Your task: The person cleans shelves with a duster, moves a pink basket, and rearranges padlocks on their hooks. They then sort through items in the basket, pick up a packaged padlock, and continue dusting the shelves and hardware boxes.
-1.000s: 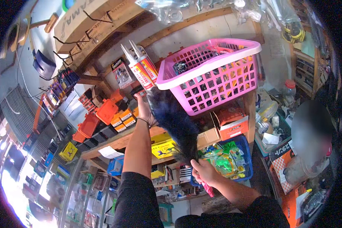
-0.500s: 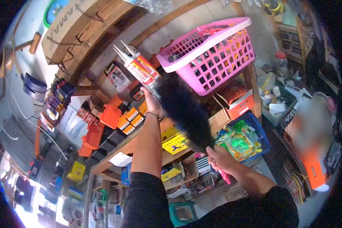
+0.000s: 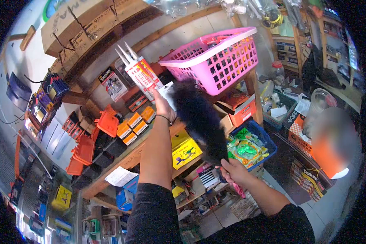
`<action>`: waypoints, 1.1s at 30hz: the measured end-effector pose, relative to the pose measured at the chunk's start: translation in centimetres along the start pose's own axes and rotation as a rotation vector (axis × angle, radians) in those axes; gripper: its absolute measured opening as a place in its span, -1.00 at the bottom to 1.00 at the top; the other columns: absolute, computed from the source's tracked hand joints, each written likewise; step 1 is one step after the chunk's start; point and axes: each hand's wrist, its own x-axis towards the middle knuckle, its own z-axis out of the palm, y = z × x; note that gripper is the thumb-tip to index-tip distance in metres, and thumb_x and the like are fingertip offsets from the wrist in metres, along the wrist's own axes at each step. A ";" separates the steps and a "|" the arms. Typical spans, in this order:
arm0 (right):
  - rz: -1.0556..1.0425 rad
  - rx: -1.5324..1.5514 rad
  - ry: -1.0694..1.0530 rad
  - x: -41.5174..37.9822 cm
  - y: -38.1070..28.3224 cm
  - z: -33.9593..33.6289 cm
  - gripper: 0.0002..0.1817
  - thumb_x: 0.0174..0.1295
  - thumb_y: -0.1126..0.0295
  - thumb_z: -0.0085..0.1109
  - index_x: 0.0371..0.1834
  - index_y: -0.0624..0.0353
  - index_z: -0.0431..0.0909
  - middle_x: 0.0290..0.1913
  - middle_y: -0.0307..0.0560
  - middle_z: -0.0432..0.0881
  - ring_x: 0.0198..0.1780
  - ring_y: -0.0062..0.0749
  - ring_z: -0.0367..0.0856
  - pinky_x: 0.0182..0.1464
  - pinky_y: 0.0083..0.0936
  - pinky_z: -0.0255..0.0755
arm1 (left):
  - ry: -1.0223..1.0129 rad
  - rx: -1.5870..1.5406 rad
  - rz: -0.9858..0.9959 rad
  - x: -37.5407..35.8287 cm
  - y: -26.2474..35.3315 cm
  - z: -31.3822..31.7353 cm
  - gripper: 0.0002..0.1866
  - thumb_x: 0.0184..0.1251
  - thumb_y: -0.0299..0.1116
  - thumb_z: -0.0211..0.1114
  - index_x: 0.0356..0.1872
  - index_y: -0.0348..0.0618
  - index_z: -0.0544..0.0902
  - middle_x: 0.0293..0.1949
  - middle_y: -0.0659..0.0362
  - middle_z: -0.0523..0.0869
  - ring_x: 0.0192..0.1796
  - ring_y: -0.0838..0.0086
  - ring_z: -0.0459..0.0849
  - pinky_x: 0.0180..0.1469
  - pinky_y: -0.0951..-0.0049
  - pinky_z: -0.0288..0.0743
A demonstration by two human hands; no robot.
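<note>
My right hand [image 3: 234, 171] is closed around the pink handle [image 3: 239, 190] of a fluffy black duster [image 3: 201, 122]. The duster slants up and left, its far end close to my left hand [image 3: 164, 106]. That hand is curled against several silicone sealant tubes [image 3: 141, 76] with white nozzles, its thumb along their side; most of its fingers are hidden. Just right of the tubes is a pink plastic basket [image 3: 203, 77] full of packaged goods. Small orange-and-white boxes [image 3: 135, 126] sit on the shelf left of my left wrist.
A blue basket [image 3: 270, 148] with green packets lies beyond my right hand. Orange bins [image 3: 85, 148] line the shelf at left. Overhead is a large cardboard box [image 3: 63, 30]. A person in orange [image 3: 331, 156] is at the far right, near a green crate [image 3: 286, 114].
The view has shifted, so the shelf and pink basket appear further left. The duster stays in my right hand, with its feathers slightly lower against the shelf. My left hand remains at the tubes.
</note>
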 end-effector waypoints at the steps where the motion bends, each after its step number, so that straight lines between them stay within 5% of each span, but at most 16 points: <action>1: 0.007 -0.001 -0.016 -0.2 0.3 0.1 -0.52 0.30 0.08 -0.20 -0.72 0.14 0.25 -0.83 -0.27 0.26 -0.90 -0.58 0.16 -0.84 -0.62 0.08 | 0.376 0.035 0.002 -0.6 0.2 2.9 -0.11 0.11 0.42 -0.40 0.05 -0.24 0.38 -0.09 0.05 0.55 0.01 0.24 0.46 0.08 0.24 0.33; 2: 0.054 -0.048 -0.121 -0.2 0.0 0.0 -0.56 0.31 0.08 -0.22 -0.57 0.21 0.34 -0.80 -0.27 0.27 -0.87 -0.60 0.17 -0.82 -0.64 0.08 | 0.561 0.055 0.038 -0.7 0.4 4.7 -0.11 0.12 0.41 -0.43 0.06 -0.25 0.38 -0.08 0.05 0.55 0.04 0.23 0.44 0.08 0.25 0.33; 5: 0.122 -0.172 -0.226 0.5 0.0 -1.1 -0.55 0.32 0.06 -0.27 -0.34 0.28 0.40 -0.76 -0.28 0.28 -0.83 -0.63 0.18 -0.78 -0.67 0.09 | -0.478 -0.064 -0.109 1.2 -0.3 -5.4 -0.07 0.05 0.46 -0.37 0.13 -0.22 0.32 0.07 0.01 0.46 0.13 0.15 0.40 0.19 0.06 0.22; 7: 0.008 -0.062 -0.091 0.6 -1.5 -1.7 -0.56 0.31 0.05 -0.26 -0.31 0.27 0.40 -0.76 -0.30 0.26 -0.82 -0.65 0.17 -0.77 -0.68 0.10 | 0.584 0.250 0.142 -0.5 0.3 5.0 -0.10 0.10 0.42 -0.45 0.06 -0.22 0.37 -0.07 0.02 0.54 0.00 0.22 0.49 0.07 0.26 0.37; 11: 0.044 -0.131 -0.350 1.7 -1.1 -3.1 -0.56 0.31 0.05 -0.25 -0.29 0.27 0.38 -0.76 -0.32 0.23 -0.81 -0.68 0.16 -0.78 -0.69 0.09 | -0.138 0.086 -0.048 0.3 -0.2 -3.9 -0.15 0.13 0.39 -0.40 0.09 -0.19 0.35 -0.06 0.07 0.54 -0.02 0.25 0.50 0.06 0.22 0.37; 13: 0.039 -0.143 -0.356 2.0 -1.9 -3.4 -0.56 0.31 0.04 -0.25 -0.29 0.25 0.38 -0.76 -0.31 0.24 -0.81 -0.69 0.16 -0.77 -0.69 0.10 | -0.094 -0.040 -0.080 0.1 -0.1 -0.7 -0.06 0.01 0.48 -0.33 0.10 -0.22 0.34 -0.06 -0.01 0.53 -0.01 0.17 0.49 0.07 0.16 0.36; 15: 0.013 -0.039 -0.216 2.1 -2.6 -3.7 -0.56 0.30 0.02 -0.24 -0.27 0.23 0.39 -0.75 -0.31 0.25 -0.81 -0.70 0.15 -0.77 -0.69 0.10 | 0.641 0.267 0.264 0.9 -0.3 3.5 0.06 -0.15 0.58 -0.33 0.02 -0.30 0.37 -0.16 -0.15 0.55 -0.10 0.07 0.54 0.01 0.05 0.40; 19: 0.072 -0.167 -0.385 2.2 -2.6 -4.1 -0.56 0.31 0.04 -0.25 -0.29 0.25 0.40 -0.77 -0.32 0.24 -0.82 -0.69 0.14 -0.78 -0.70 0.07 | -0.124 -0.036 -0.097 0.1 0.2 -3.1 -0.03 -0.04 0.51 -0.27 0.05 -0.26 0.36 -0.08 -0.06 0.52 -0.01 0.11 0.49 0.09 0.09 0.33; 20: 0.076 -0.096 -0.356 2.3 -2.7 -4.3 -0.54 0.26 -0.03 -0.20 -0.44 0.18 0.42 -0.78 -0.30 0.28 -0.82 -0.62 0.22 -0.77 -0.64 0.13 | -0.083 -0.068 -0.106 0.1 -0.3 -3.7 -0.09 0.02 0.46 -0.25 0.06 -0.23 0.36 -0.04 0.01 0.51 0.00 0.14 0.48 0.10 0.12 0.33; 21: 0.015 -0.062 -0.309 2.3 -3.0 -4.2 -0.53 0.26 -0.03 -0.21 -0.46 0.18 0.41 -0.79 -0.29 0.28 -0.83 -0.61 0.21 -0.78 -0.64 0.12 | 0.443 0.049 0.133 1.2 -0.4 -3.9 -0.04 -0.06 0.51 -0.22 0.05 -0.25 0.36 -0.08 -0.03 0.53 -0.06 0.09 0.50 0.05 0.08 0.36; 24: 0.046 -0.065 -0.215 2.4 -2.8 -4.3 -0.53 0.26 -0.03 -0.22 -0.48 0.18 0.39 -0.79 -0.28 0.28 -0.84 -0.60 0.20 -0.79 -0.63 0.10 | 0.535 0.227 0.234 1.6 -1.0 -3.4 -0.03 -0.07 0.51 -0.20 0.07 -0.24 0.34 -0.08 -0.01 0.53 -0.06 0.11 0.51 0.05 0.09 0.36; 26: 0.124 -0.107 -0.408 2.5 -2.5 -4.8 -0.53 0.27 -0.03 -0.23 -0.51 0.18 0.36 -0.80 -0.28 0.26 -0.84 -0.59 0.19 -0.79 -0.61 0.07 | 0.369 0.147 0.136 0.7 -0.3 -2.1 -0.09 0.02 0.46 -0.24 0.11 -0.21 0.32 -0.02 0.04 0.51 0.01 0.16 0.47 0.08 0.13 0.34; 27: 0.122 -0.108 -0.408 2.5 -2.7 -4.7 -0.53 0.27 -0.03 -0.23 -0.51 0.18 0.36 -0.80 -0.28 0.26 -0.84 -0.59 0.19 -0.79 -0.61 0.07 | -0.227 0.088 -0.102 0.9 0.8 -1.9 -0.14 0.08 0.43 -0.31 0.09 -0.17 0.34 -0.03 0.07 0.52 0.00 0.19 0.48 0.05 0.14 0.36; 29: 0.014 -0.089 -0.246 2.3 -3.4 -4.2 -0.51 0.27 -0.05 -0.25 -0.52 0.18 0.36 -0.81 -0.28 0.26 -0.84 -0.58 0.19 -0.78 -0.60 0.09 | 0.601 0.281 0.214 1.0 -0.5 -0.9 -0.14 0.09 0.43 -0.37 0.06 -0.15 0.36 -0.06 0.05 0.53 -0.03 0.20 0.50 0.03 0.15 0.37; 31: 0.020 -0.062 -0.183 2.1 -3.3 -4.0 -0.51 0.28 -0.05 -0.25 -0.52 0.18 0.36 -0.81 -0.28 0.25 -0.84 -0.58 0.20 -0.77 -0.58 0.11 | -0.026 -0.213 0.026 0.6 0.3 -2.4 -0.13 0.09 0.43 -0.39 0.11 -0.17 0.34 -0.09 0.05 0.54 -0.04 0.24 0.51 0.04 0.22 0.38; 33: 0.122 -0.048 -0.413 1.9 -3.8 -4.2 -0.53 0.27 -0.02 -0.23 -0.53 0.17 0.34 -0.81 -0.28 0.25 -0.84 -0.58 0.20 -0.77 -0.58 0.12 | 0.495 0.213 0.181 1.5 -0.6 -3.7 -0.13 0.10 0.42 -0.39 0.13 -0.16 0.32 -0.07 0.06 0.54 -0.02 0.23 0.50 0.07 0.22 0.35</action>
